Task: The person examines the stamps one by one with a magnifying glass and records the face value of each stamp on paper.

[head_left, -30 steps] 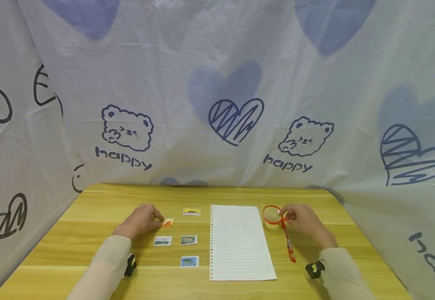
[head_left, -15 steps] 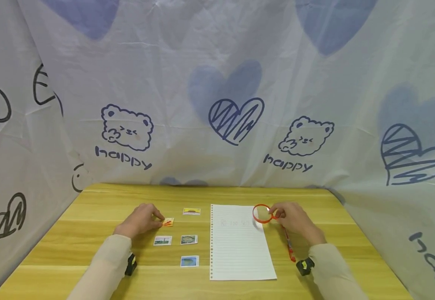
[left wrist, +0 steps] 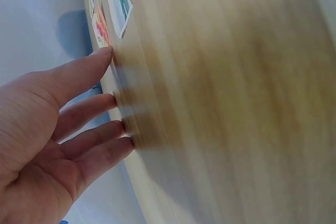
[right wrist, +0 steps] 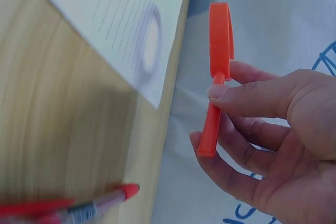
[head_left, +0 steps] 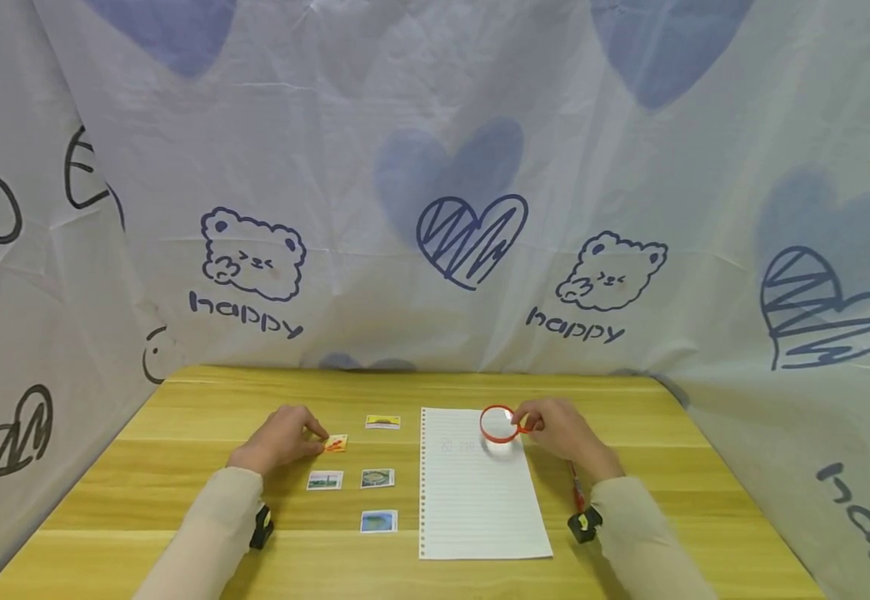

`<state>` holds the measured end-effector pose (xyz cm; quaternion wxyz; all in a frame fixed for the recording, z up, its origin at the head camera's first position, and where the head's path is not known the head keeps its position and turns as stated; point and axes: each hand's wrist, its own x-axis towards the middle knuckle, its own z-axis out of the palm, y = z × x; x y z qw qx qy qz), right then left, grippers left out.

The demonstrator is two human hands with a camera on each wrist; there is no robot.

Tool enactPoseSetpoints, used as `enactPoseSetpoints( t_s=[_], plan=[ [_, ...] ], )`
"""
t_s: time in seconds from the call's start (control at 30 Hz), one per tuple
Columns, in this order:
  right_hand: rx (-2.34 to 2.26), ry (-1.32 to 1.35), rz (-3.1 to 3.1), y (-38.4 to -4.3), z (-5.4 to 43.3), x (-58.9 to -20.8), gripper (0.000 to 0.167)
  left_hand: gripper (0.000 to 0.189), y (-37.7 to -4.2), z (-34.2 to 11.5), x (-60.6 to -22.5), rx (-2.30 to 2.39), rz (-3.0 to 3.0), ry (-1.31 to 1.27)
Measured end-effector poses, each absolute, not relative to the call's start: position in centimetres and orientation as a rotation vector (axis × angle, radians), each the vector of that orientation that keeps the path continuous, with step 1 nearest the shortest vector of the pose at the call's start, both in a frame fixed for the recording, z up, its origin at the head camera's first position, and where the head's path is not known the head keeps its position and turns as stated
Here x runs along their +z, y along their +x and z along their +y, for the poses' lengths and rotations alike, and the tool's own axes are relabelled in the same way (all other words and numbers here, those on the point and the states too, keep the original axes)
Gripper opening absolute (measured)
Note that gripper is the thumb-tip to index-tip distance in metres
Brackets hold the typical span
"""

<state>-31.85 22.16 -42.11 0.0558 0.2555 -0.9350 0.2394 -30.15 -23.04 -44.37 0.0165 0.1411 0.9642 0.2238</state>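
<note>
My right hand [head_left: 558, 429] pinches the handle of a red-rimmed magnifying glass [head_left: 498, 425] between thumb and fingers. The glass is raised over the upper right part of a lined sheet [head_left: 480, 508], and its shadow falls on the paper. In the right wrist view the magnifying glass [right wrist: 219, 40] is seen edge-on. On the left, my left hand [head_left: 277, 437] rests at the table with fingers extended. Its thumb [left wrist: 102, 53] is at the edge of a small yellow-and-red picture stamp [head_left: 336, 444], which lies on the table.
Several other stamps lie nearby: a yellow one [head_left: 382, 422], a green-and-white one [head_left: 325, 481], one with an oval building [head_left: 378, 478] and a blue one [head_left: 378, 522]. A red pen [head_left: 578, 492] lies right of the sheet, partly hidden by the right arm. Printed cloth [head_left: 435, 333] hangs behind the table.
My right hand has carried the magnifying glass leftward, from beside the sheet to over its upper right part. The left hand has kept its place at the stamp.
</note>
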Motion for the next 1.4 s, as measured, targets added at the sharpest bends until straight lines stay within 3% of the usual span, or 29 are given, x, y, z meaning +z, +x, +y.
enactPoseSetpoints(
  t_s=[1.4],
  plan=[
    [0.751, 0.935, -2.829, -32.6, 11.9, -42.2, 0.029, 0.015, -30.1, -22.9, -44.1, 0.692, 2.998, 0.452]
  ],
)
